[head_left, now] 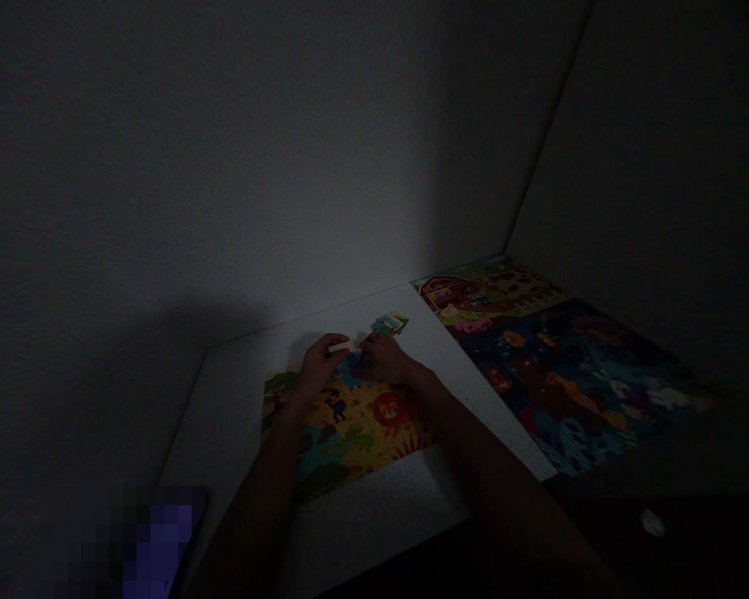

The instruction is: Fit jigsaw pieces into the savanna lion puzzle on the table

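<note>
Walls [324, 166] grey and dim, meeting behind the far right corner of a white counter [225, 399]. Along the counter's right edge, a dark blue sea picture [555, 374] toward the near side. Left of it, across a white strip, a yellow-orange jungle picture [355, 453] lying flat, with a red lion [390, 409] in view and parts hidden under forearms and hands. In the far right corner, a farm picture [493, 287] with a red barn, next to the sea picture. By the left edge, toward the near side, a purple-lit shape [162, 541], too blurred to name. Above the far side of the jungle picture, both hands close together: left hand [320, 362] pinching a pale piece [341, 346] between thumb and fingers, right hand [387, 359] with fingertips curled just beside it, too dark to tell whether gripping anything. Between right hand and far edge, a small cluster of picture pieces [388, 324], stacked or side by side impossible to tell. Past the near edge on the right, a small white object [652, 522], unclear. Smallest of all, the pale piece: thin and card-like by its look, so probably light, fairly stiff, not very slippery, likelier to bend or fray at the corners than to break; best held by opposite edges, with light pressure.
</note>
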Demonstrator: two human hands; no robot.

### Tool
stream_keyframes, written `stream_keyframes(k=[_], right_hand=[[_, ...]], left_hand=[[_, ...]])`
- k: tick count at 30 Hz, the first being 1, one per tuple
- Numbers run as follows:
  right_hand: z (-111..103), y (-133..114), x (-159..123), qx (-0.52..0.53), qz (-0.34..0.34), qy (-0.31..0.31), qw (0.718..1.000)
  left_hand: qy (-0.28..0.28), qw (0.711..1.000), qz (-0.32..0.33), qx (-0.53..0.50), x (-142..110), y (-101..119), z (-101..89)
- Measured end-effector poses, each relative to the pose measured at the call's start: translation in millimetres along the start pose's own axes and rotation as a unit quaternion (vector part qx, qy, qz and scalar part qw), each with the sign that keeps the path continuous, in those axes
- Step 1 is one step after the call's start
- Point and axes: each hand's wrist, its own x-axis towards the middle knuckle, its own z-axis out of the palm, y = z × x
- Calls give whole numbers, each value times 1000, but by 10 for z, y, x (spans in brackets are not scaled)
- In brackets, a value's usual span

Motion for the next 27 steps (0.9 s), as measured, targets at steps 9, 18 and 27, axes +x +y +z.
stream_keyframes(k=[9, 18, 27], right_hand=[[47, 29, 9, 21, 7, 3, 1000], [-52, 0, -14, 19, -10, -6, 1000], [7, 22, -9, 68, -26, 38, 997]], left_hand=[[-39, 999, 8, 10, 50, 190, -149], [-46, 997, 38, 50, 478, 562, 102], [-71, 997, 25, 36, 892, 543, 560]])
